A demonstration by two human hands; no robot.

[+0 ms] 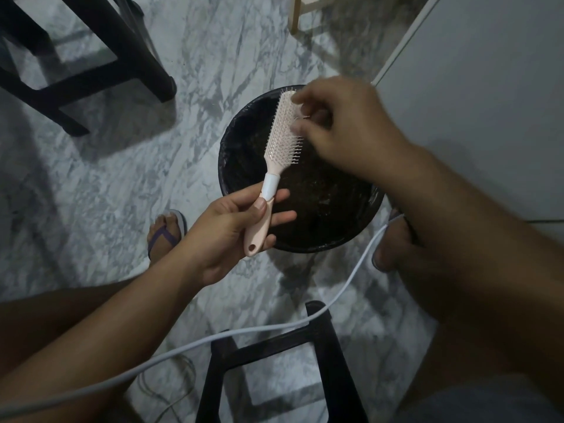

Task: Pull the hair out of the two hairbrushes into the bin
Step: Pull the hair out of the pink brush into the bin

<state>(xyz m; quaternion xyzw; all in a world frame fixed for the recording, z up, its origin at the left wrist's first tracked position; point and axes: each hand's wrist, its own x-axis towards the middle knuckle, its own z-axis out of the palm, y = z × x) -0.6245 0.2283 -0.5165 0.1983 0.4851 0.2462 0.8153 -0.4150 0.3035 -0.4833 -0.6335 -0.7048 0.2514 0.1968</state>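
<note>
A pale pink hairbrush [279, 138] with a white collar on its handle is held over a round black bin [305, 215] lined with a dark bag. My left hand [235, 230] grips the handle, bristles facing right. My right hand [341, 126] is at the bristles near the brush's top, fingers curled and pinching among them; the hand is blurred, and any hair between the fingertips is too small to make out. Only this one brush is in view.
A black stool frame [76, 71] stands at upper left and another black frame [274, 361] at the bottom centre. A white cable [345, 288] runs across the marble floor. My foot in a purple sandal [166, 230] sits left of the bin. A white wall panel [473, 71] is at right.
</note>
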